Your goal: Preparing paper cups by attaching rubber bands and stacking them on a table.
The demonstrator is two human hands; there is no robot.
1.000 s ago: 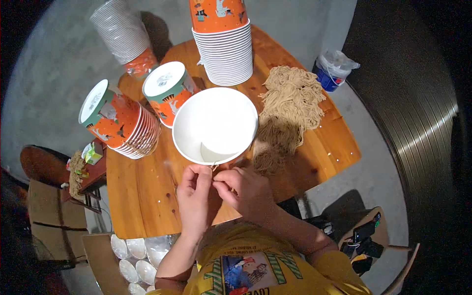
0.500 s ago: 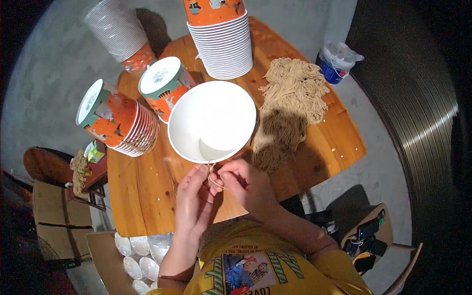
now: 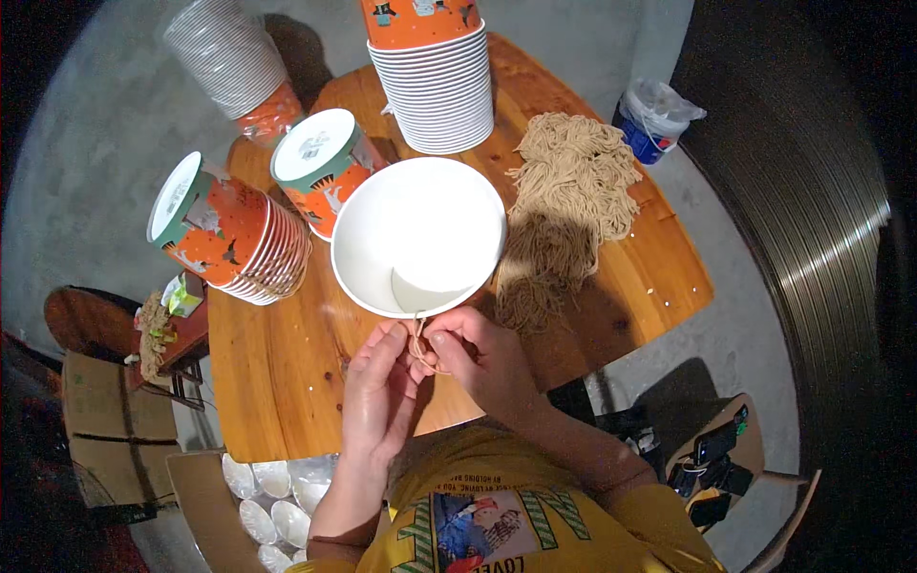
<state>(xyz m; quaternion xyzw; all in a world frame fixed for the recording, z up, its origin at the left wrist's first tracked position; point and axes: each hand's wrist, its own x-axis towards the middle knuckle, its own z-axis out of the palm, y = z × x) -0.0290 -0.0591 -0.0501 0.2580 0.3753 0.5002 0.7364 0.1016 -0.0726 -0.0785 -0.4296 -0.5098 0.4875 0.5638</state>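
Observation:
A white paper bowl (image 3: pixel 420 234) is held up over the wooden table (image 3: pixel 287 372), its rim at my fingertips. My left hand (image 3: pixel 377 392) and my right hand (image 3: pixel 478 358) meet just below the rim and pinch a thin tan cord (image 3: pixel 418 342) that loops between them. A loose heap of the same tan cords (image 3: pixel 564 210) lies on the table to the right of the bowl. The bowl hides the table behind it.
Stacks of orange and white paper bowls lie tipped at the left (image 3: pixel 234 234) and behind (image 3: pixel 325 167), one stands upright at the back (image 3: pixel 435 76), another (image 3: pixel 234 62) beyond the table. A bagged blue tub (image 3: pixel 650 119) sits on the floor at right. A box of lids (image 3: pixel 272 501) is below left.
The bowl and both hands have shifted slightly down and toward me in the picture. The fingers keep working the cord at the bowl's rim.

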